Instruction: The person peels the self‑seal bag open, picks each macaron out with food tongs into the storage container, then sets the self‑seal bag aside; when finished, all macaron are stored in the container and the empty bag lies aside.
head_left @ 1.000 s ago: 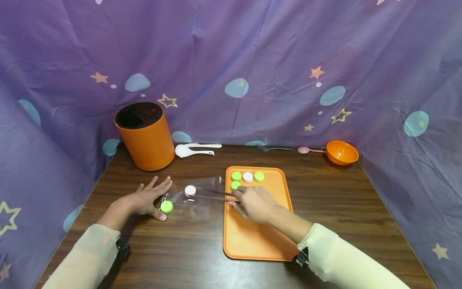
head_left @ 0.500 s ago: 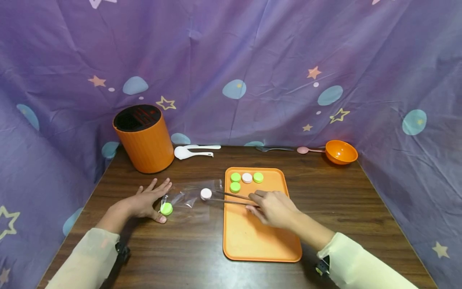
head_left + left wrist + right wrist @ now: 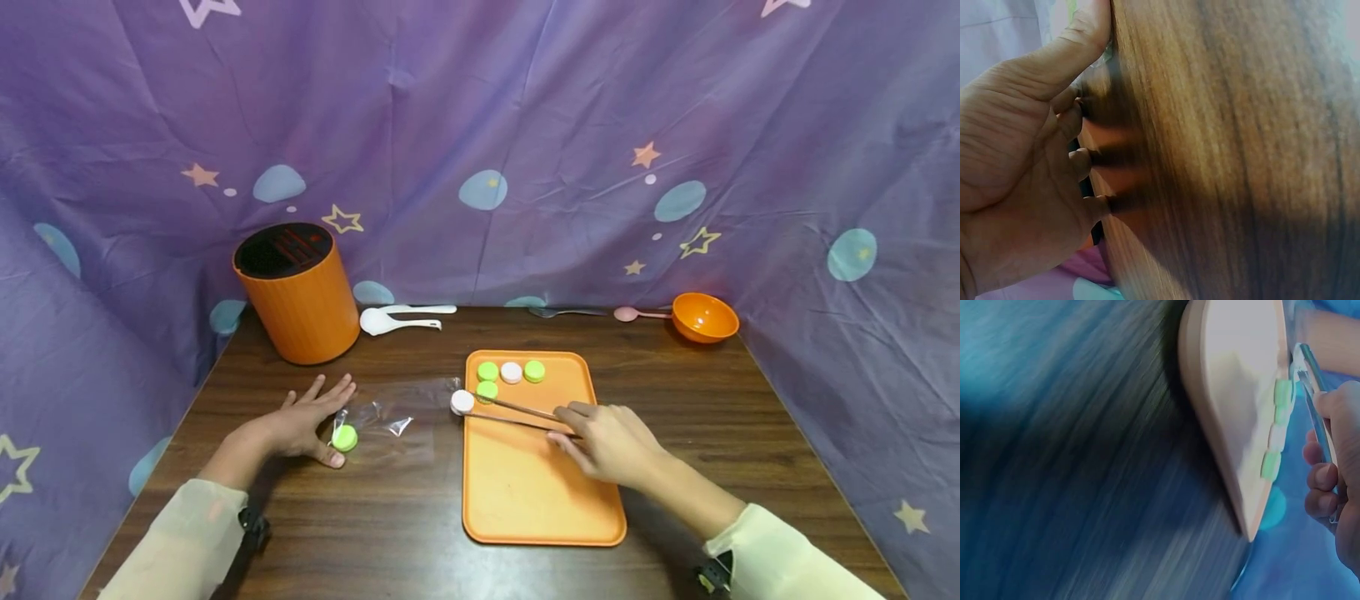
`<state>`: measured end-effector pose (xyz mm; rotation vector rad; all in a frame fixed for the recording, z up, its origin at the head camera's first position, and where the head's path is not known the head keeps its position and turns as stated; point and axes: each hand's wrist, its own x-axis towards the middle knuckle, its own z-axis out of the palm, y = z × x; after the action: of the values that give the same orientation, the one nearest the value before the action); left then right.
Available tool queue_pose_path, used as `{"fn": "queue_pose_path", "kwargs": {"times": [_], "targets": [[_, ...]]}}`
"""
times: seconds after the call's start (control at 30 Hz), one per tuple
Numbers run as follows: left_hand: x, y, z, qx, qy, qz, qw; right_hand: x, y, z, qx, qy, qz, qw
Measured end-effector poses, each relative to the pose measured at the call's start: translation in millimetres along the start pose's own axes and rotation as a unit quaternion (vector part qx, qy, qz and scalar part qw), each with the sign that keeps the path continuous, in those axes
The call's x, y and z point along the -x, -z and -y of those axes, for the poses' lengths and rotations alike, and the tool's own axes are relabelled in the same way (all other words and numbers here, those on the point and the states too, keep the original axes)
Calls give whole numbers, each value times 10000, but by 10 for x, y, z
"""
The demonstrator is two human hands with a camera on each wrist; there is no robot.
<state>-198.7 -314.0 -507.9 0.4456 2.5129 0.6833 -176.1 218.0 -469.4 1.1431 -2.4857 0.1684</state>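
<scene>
We see the right hand [image 3: 611, 442] gripping a pair of metal tongs [image 3: 517, 414], whose tips pinch a white cap [image 3: 462, 402] just at the left rim of the orange tray [image 3: 540, 500]. The cap sits well ahead of the right hand, out at the far end of the tongs, and well apart from the left hand [image 3: 303, 421]. The left hand lies flat on the desk [image 3: 390, 517] with fingers spread and relaxed, its thumb touching a green cap [image 3: 344, 437] at the edge of a clear plastic bag [image 3: 397, 412]. On the tray's far end we find two green caps and a white one in a row [image 3: 511, 372], with another green cap [image 3: 487, 390] just beside the held cap. Farther back stand an orange canister [image 3: 297, 292], white spoons [image 3: 397, 317], a pink spoon [image 3: 633, 314] and an orange bowl [image 3: 703, 317]
</scene>
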Motion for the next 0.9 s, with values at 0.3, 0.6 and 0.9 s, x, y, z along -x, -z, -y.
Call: {"fn": "queue_pose_path", "kwargs": {"times": [0.3,0.6,0.9], "targets": [[98,44,-186,-5,30,-6,10000,198,136,-170,65,-351,-44,9994],[245,124,-457,155,41,59,9999,353,166,-322,175,-398,-102,9990],[71,27,-129,65,-97,-1,9999,401,121,-360,241,-556,57,9981]]}}
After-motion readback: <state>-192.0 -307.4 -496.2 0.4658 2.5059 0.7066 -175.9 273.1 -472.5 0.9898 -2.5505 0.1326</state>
